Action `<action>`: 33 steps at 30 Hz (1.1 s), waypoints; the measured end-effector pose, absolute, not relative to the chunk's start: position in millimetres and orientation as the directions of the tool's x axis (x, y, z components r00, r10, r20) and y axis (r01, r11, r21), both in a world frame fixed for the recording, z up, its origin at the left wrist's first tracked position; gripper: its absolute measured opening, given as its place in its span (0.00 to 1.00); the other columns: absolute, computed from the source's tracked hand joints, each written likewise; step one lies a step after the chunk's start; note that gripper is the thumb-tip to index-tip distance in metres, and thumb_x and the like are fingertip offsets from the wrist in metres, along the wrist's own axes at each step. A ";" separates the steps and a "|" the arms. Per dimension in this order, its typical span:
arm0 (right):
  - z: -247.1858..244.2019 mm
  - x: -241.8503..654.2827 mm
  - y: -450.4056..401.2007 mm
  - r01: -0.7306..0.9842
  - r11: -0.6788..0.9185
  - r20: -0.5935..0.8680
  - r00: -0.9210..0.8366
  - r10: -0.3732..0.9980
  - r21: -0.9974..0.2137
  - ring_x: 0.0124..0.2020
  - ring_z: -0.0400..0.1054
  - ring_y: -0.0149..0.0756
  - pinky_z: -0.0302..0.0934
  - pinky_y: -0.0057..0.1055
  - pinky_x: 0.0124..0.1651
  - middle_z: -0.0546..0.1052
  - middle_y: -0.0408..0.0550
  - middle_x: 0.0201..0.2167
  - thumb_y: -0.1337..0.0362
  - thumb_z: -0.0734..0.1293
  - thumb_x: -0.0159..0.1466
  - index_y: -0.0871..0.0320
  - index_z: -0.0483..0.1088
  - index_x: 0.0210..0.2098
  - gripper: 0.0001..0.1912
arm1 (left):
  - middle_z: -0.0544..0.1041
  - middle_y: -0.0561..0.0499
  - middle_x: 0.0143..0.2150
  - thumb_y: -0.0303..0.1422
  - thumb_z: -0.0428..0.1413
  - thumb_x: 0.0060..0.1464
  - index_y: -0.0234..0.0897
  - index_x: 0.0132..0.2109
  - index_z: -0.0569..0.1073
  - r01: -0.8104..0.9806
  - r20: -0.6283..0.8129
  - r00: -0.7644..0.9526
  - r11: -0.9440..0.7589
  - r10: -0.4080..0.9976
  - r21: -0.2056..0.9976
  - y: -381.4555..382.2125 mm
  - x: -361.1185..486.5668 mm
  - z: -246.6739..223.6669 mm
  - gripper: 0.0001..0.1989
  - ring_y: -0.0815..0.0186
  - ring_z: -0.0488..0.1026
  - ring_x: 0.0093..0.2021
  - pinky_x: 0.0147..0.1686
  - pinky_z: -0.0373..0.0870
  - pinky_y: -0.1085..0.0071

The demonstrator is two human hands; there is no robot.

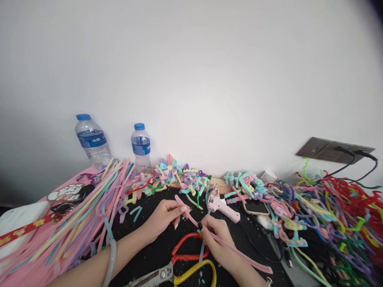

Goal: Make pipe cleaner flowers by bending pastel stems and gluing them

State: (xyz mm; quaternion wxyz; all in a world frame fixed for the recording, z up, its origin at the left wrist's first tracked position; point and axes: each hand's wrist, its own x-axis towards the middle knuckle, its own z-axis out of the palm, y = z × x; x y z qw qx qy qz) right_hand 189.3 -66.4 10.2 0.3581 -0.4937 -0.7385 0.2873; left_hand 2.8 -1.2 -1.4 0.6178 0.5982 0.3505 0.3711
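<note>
A pink pipe cleaner (193, 219) stretches between my two hands over the black work surface. My left hand (166, 217) pinches it near its upper end, thumb on top. My right hand (217, 235) grips it further along, and its long tail runs out across my right wrist. Below the hands lie scissors (163, 275) with one red and one yellow handle loop, blades pointing left. Just beyond my right hand rests a pale pink glue gun (223, 207). A translucent glue stick (202, 251) shows across the scissor handles.
Loose pastel pipe cleaners (77, 219) spread on the left. Finished pipe-cleaner flowers (170, 169) line the wall. Two water bottles (141, 147) stand behind. A phone (255, 206) and a tangled colourful pile (338, 223) lie right, below a wall socket (326, 149) with cables.
</note>
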 end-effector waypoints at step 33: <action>-0.4 189.6 -65.8 0.467 0.362 0.268 -0.256 0.929 -0.807 0.18 0.54 0.26 0.48 0.25 0.23 0.60 0.37 0.16 0.63 0.54 0.66 0.57 0.59 0.23 0.16 | 0.74 0.49 0.28 0.40 0.57 0.49 0.29 0.36 0.74 -0.067 -0.010 0.549 0.056 0.836 0.996 -2.2 3.6 -1.4 0.16 0.76 0.61 0.18 0.19 0.60 0.77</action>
